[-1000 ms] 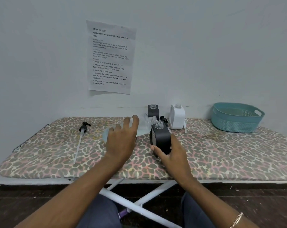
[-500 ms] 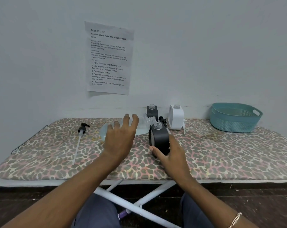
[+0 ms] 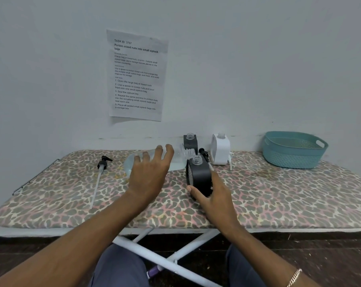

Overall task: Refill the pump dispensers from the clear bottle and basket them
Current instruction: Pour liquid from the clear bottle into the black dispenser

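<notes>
A clear bottle point(image 3: 176, 160) lies tilted on the leopard-print ironing board point(image 3: 279, 193), its ribbed neck next to the mouth of a black dispenser point(image 3: 199, 179). My right hand point(image 3: 214, 195) grips that uncapped dispenser from the near side and holds it upright. My left hand point(image 3: 148, 170) is over the bottle's body with fingers spread and extended; its thumb is hidden. A second black dispenser point(image 3: 190, 141) and a white dispenser point(image 3: 221, 150), both without pumps, stand by the wall. The teal basket point(image 3: 293, 150) sits at the far right.
A black pump head with a long white tube point(image 3: 102, 162) lies on the board's left part. Another black pump point(image 3: 203, 152) lies between the dispensers. A printed sheet point(image 3: 136, 75) hangs on the wall. The board's white legs point(image 3: 165, 259) cross under it, by my knees.
The clear bottle has come down from its raised pouring tilt toward the board. My left fingers, curled over it before, have spread out. My right hand stays on the black dispenser.
</notes>
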{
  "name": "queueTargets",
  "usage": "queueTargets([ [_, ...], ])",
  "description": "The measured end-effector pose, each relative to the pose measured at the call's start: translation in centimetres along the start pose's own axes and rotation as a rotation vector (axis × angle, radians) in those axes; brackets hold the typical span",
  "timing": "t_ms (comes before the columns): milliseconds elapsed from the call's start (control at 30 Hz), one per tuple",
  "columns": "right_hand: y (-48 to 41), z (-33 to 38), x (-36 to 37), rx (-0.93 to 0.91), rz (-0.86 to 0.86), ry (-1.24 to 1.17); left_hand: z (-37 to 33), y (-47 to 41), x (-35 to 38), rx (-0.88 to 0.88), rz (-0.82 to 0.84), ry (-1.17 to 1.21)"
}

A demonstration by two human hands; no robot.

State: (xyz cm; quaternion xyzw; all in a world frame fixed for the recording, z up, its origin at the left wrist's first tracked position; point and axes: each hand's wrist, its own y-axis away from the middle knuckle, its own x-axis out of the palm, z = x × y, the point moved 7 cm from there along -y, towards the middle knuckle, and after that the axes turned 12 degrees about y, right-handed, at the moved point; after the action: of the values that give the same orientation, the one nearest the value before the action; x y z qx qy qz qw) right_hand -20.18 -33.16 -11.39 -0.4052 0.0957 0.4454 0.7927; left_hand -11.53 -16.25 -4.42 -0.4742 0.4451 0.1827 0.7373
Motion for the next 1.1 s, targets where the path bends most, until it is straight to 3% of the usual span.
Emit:
queueTargets([
  [1100, -0.03, 0.12, -0.14, 0.064, 0.037, 0.015, -0.18, -0.4, -0.61, 0.033, 0.005, -0.02],
])
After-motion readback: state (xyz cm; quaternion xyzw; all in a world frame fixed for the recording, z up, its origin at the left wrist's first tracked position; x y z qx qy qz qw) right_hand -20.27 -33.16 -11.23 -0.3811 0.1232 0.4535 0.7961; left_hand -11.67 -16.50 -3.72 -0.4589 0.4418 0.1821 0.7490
